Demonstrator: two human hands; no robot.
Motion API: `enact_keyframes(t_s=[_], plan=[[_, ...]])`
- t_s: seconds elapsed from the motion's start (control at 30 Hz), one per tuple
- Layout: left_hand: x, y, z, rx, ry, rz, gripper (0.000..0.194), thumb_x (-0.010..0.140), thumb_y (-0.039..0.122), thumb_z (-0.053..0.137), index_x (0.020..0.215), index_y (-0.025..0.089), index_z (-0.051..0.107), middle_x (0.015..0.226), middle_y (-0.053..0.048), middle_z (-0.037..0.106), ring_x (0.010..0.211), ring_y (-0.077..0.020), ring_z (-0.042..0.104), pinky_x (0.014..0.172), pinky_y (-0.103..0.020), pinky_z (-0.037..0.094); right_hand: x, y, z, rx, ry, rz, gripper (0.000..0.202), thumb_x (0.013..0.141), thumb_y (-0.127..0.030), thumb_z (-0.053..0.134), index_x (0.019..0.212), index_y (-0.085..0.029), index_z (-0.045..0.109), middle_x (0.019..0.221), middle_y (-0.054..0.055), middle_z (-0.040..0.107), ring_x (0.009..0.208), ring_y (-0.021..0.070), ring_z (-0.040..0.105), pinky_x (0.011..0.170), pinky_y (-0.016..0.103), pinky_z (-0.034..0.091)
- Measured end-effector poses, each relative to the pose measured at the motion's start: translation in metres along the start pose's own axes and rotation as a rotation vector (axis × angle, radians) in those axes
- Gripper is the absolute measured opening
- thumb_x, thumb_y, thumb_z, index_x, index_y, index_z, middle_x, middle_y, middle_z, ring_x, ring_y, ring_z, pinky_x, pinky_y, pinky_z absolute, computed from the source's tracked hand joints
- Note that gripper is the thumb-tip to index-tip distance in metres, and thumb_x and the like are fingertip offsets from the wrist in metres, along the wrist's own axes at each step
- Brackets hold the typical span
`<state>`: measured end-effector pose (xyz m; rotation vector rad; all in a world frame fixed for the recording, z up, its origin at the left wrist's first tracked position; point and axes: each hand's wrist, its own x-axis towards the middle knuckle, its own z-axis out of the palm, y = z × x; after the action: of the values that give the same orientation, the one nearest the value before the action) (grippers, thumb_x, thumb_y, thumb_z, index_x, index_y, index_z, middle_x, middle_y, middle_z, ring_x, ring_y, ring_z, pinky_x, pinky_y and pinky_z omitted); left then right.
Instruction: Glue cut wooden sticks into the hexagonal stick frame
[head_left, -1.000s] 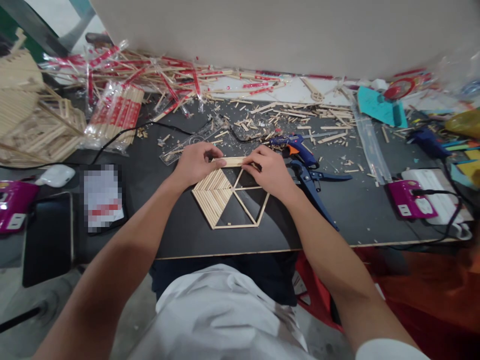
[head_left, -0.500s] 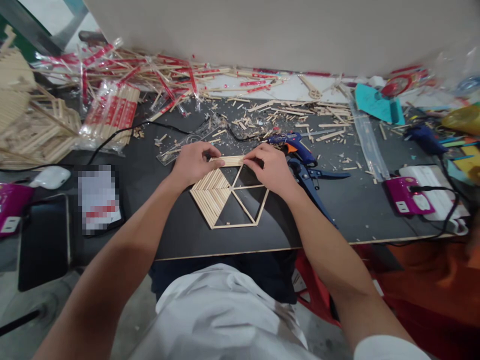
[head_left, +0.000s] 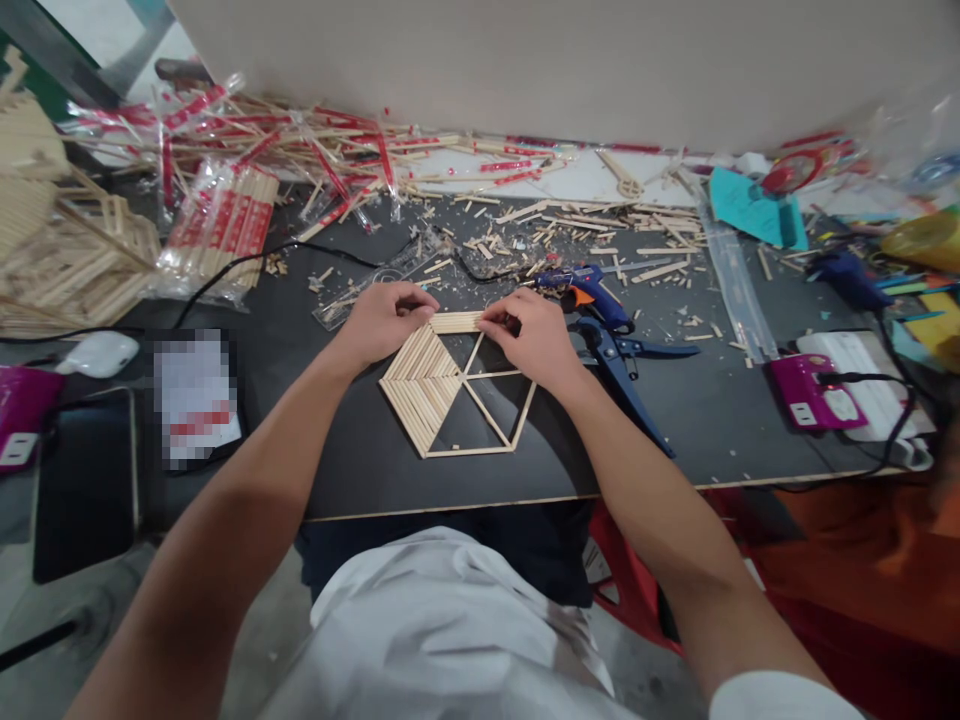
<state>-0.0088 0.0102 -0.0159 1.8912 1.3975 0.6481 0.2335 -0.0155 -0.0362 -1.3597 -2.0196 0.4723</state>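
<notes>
On the dark tabletop lies a hexagonal frame point(head_left: 424, 405) made of thin wooden sticks, divided into triangles by spokes. Its two left triangles are filled with sticks laid side by side, while the right-hand ones are open. Several wooden sticks point(head_left: 456, 322) form a band along the far edge. My left hand point(head_left: 386, 325) is closed in a pinch at the left end of this band. At the right end, the thumb and fingers of my right hand point(head_left: 532, 335) pinch the sticks. The fingertips partly cover both ends.
A blue glue gun point(head_left: 596, 295) and blue-handled pruning shears point(head_left: 619, 375) lie right of the frame. Stick offcuts point(head_left: 600, 215) and wrapped chopsticks point(head_left: 225, 215) cover the back. Two phones, one smartphone point(head_left: 86, 485) dark, are at left; a purple power adapter point(head_left: 817, 390) is at right.
Both hands have shifted slightly left along the band of sticks, and more of its left part shows. The frame lies as before.
</notes>
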Motion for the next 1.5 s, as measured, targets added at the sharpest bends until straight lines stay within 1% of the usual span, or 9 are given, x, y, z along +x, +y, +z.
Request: enact_keyframes(t_s=[0.2, 0.43, 0.7, 0.77, 0.9, 1.07, 1.2, 1.33, 1.5], plan=[[-0.002, 0.001, -0.003, -0.037, -0.033, -0.008, 0.028, 0.072, 0.037, 0.078, 0.091, 0.016, 0.079, 0.066, -0.001, 0.066, 0.058, -0.0126, 0.051, 0.059, -0.027, 0.040, 0.000, -0.002, 0.000, 0.022, -0.002, 0.016, 0.004, 0.088, -0.023, 0.077, 0.088, -0.020, 0.076, 0.087, 0.004, 0.068, 0.074, 0.0181, 0.062, 0.074, 0.036, 0.051], [0.000, 0.002, -0.003, -0.039, -0.051, -0.007, 0.025, 0.072, 0.036, 0.077, 0.086, 0.016, 0.079, 0.065, -0.002, 0.064, 0.059, -0.0140, 0.052, 0.059, -0.028, 0.040, 0.001, -0.003, 0.001, 0.020, -0.015, 0.056, 0.005, 0.086, -0.024, 0.077, 0.089, -0.019, 0.076, 0.088, 0.005, 0.067, 0.074, 0.0182, 0.061, 0.074, 0.036, 0.051], [-0.001, 0.005, -0.005, -0.020, -0.074, -0.022, 0.024, 0.072, 0.033, 0.074, 0.088, 0.016, 0.077, 0.068, -0.003, 0.065, 0.061, -0.0145, 0.054, 0.060, -0.028, 0.041, 0.003, -0.004, 0.002, 0.042, 0.006, 0.107, 0.005, 0.083, -0.023, 0.081, 0.087, -0.019, 0.079, 0.084, 0.004, 0.070, 0.069, 0.0174, 0.061, 0.073, 0.036, 0.051], [-0.002, 0.005, -0.006, -0.036, -0.083, -0.027, 0.024, 0.072, 0.032, 0.073, 0.089, 0.016, 0.077, 0.067, -0.002, 0.065, 0.061, -0.0144, 0.054, 0.059, -0.028, 0.042, 0.002, -0.003, -0.001, 0.059, -0.008, 0.113, 0.005, 0.085, -0.022, 0.077, 0.089, -0.020, 0.080, 0.086, 0.005, 0.072, 0.070, 0.0178, 0.061, 0.074, 0.036, 0.050], [-0.003, 0.003, -0.007, -0.072, -0.098, -0.029, 0.025, 0.073, 0.031, 0.072, 0.091, 0.015, 0.077, 0.066, -0.002, 0.065, 0.059, -0.0142, 0.055, 0.058, -0.027, 0.042, 0.001, 0.000, -0.005, 0.088, -0.022, 0.129, 0.015, 0.091, -0.019, 0.067, 0.096, -0.019, 0.082, 0.087, 0.006, 0.074, 0.072, 0.0187, 0.062, 0.072, 0.035, 0.048], [-0.002, -0.002, -0.003, -0.098, -0.057, -0.030, 0.021, 0.079, 0.030, 0.066, 0.091, 0.016, 0.075, 0.076, -0.005, 0.072, 0.066, -0.0161, 0.061, 0.061, -0.027, 0.046, 0.002, -0.003, -0.002, 0.086, 0.005, 0.154, 0.009, 0.085, -0.027, 0.078, 0.089, -0.019, 0.081, 0.081, 0.004, 0.071, 0.066, 0.0162, 0.057, 0.070, 0.034, 0.046], [-0.003, 0.000, -0.001, -0.111, -0.027, -0.028, 0.023, 0.080, 0.035, 0.067, 0.090, 0.015, 0.074, 0.078, -0.005, 0.072, 0.068, -0.0158, 0.062, 0.065, -0.027, 0.046, 0.002, -0.007, -0.001, 0.094, 0.005, 0.185, 0.010, 0.081, -0.027, 0.082, 0.086, -0.019, 0.079, 0.078, 0.002, 0.068, 0.066, 0.0148, 0.056, 0.068, 0.031, 0.045], [-0.005, 0.005, -0.002, -0.099, -0.025, -0.046, 0.028, 0.075, 0.038, 0.075, 0.090, 0.015, 0.074, 0.070, -0.002, 0.066, 0.062, -0.0134, 0.055, 0.061, -0.026, 0.041, 0.002, -0.010, 0.000, 0.093, 0.012, 0.201, 0.011, 0.081, -0.028, 0.082, 0.085, -0.018, 0.078, 0.076, 0.001, 0.065, 0.067, 0.0143, 0.055, 0.070, 0.030, 0.043], [-0.003, 0.010, -0.003, -0.101, -0.038, -0.109, 0.025, 0.067, 0.032, 0.079, 0.084, 0.015, 0.074, 0.058, 0.003, 0.056, 0.055, -0.0115, 0.048, 0.057, -0.026, 0.036, 0.003, -0.012, 0.002, 0.096, 0.028, 0.211, 0.012, 0.080, -0.028, 0.083, 0.083, -0.018, 0.077, 0.076, 0.001, 0.064, 0.067, 0.0143, 0.053, 0.071, 0.030, 0.042]])
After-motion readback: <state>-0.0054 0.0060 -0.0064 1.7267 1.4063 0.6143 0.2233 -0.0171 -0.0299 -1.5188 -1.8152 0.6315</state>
